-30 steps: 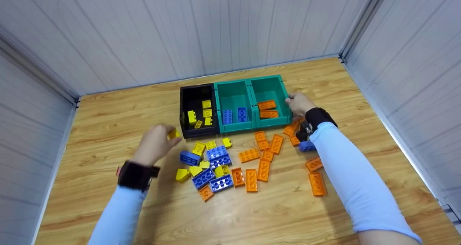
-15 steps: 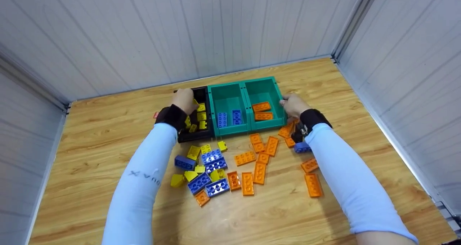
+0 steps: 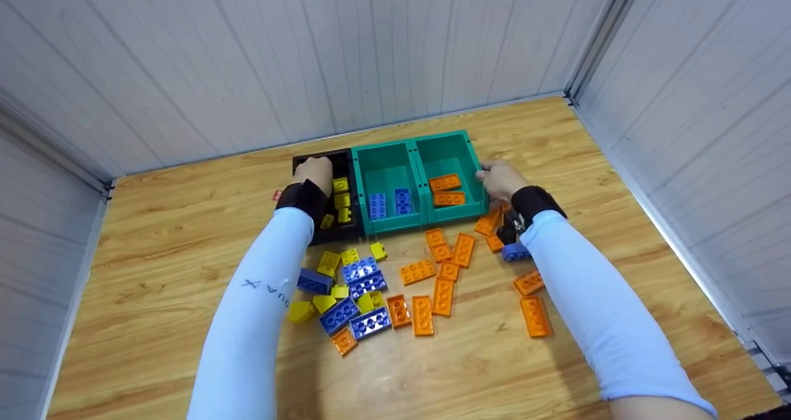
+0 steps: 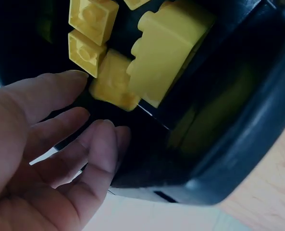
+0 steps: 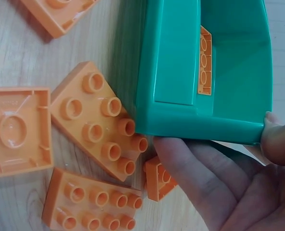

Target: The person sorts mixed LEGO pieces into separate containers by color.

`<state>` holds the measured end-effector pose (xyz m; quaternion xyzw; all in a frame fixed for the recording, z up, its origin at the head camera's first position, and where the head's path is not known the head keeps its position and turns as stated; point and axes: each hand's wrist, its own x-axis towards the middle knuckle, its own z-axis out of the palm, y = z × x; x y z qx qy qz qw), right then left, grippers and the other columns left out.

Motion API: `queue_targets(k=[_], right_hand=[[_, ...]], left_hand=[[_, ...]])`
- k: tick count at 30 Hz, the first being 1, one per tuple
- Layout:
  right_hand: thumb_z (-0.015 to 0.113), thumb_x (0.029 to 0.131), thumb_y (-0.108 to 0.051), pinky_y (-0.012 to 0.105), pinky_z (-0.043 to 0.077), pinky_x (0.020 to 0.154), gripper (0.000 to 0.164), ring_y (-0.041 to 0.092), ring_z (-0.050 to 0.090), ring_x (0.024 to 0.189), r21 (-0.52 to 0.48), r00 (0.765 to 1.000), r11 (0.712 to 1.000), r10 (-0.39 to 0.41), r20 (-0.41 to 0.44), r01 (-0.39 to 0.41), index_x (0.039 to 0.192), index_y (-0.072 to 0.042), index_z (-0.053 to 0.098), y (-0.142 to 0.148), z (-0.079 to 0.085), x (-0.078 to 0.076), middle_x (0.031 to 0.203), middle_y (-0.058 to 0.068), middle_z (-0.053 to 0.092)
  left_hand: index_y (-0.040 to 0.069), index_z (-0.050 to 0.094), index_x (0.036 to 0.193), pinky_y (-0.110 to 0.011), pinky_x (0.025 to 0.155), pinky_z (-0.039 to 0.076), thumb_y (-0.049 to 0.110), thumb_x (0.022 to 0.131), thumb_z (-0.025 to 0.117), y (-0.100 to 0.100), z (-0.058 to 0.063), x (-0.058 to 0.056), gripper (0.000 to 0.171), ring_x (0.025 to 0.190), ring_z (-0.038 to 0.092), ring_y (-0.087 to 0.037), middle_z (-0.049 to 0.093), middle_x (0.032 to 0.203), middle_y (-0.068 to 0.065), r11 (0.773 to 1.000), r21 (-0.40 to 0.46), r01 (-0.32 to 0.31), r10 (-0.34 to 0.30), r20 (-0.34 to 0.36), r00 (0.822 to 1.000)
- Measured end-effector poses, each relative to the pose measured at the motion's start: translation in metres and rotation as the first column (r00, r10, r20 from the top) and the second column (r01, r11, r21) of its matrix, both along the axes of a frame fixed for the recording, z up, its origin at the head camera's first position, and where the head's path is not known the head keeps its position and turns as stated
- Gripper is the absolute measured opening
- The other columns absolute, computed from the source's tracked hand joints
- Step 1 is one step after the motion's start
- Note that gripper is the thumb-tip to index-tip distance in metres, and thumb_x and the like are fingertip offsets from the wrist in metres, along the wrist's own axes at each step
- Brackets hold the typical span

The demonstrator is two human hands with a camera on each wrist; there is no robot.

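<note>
Yellow bricks (image 4: 168, 55) in black bin (image 4: 257, 144), left of head-frame centre: left hand (image 3: 315, 172) loosely spread, best releasing low; right hand (image 3: 503, 180) pinching green bin (image 3: 458, 212), should brace gently.

Probably a booth in a lab or workshop: pale grey, vertically grooved wall panels (image 3: 371, 49) and grey metal corner strips (image 3: 602, 34) flank a yellowish wood-grain counter (image 3: 445, 370).
</note>
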<state>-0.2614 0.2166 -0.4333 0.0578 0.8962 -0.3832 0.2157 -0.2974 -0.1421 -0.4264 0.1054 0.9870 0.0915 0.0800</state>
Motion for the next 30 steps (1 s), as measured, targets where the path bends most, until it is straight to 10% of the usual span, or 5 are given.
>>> queue_targets(k=[12,20,30], right_hand=[[0.030,0.109,-0.012,0.050,0.052,0.092,0.051,0.037,0.037,0.138,-0.038,1.000,0.999,-0.002,0.016,0.003,0.158,-0.005,0.018,0.003,0.003,-0.001,0.157,0.021,0.029],[0.030,0.110,-0.020,0.049,0.052,0.093,0.051,0.037,0.043,0.133,-0.034,1.000,0.999,0.010,0.013,-0.009,0.157,-0.004,0.020,0.003,0.001,-0.003,0.155,0.022,0.034],[0.030,0.110,-0.020,0.051,0.051,0.094,0.052,0.039,0.040,0.135,-0.077,1.000,0.997,-0.013,0.028,0.015,0.158,-0.006,0.017,0.005,0.002,-0.002,0.157,0.023,0.028]], left_hand=[[-0.011,0.067,0.101,-0.049,0.077,0.053,0.002,0.095,0.058,-0.007,0.015,0.030,0.017,0.091,0.065,-0.042,0.067,0.099,-0.029,0.993,0.098,0.060,-0.054,-0.068,0.996],[-0.011,0.071,0.107,-0.051,0.089,0.051,0.006,0.089,0.071,-0.026,0.014,0.072,0.024,0.101,0.064,-0.042,0.069,0.106,-0.026,0.968,0.219,0.126,-0.094,-0.150,0.984],[-0.005,0.069,0.113,-0.048,0.086,0.054,0.013,0.092,0.071,-0.051,-0.009,0.132,0.027,0.099,0.065,-0.036,0.069,0.110,-0.022,0.947,0.319,-0.035,0.013,0.070,0.997]])
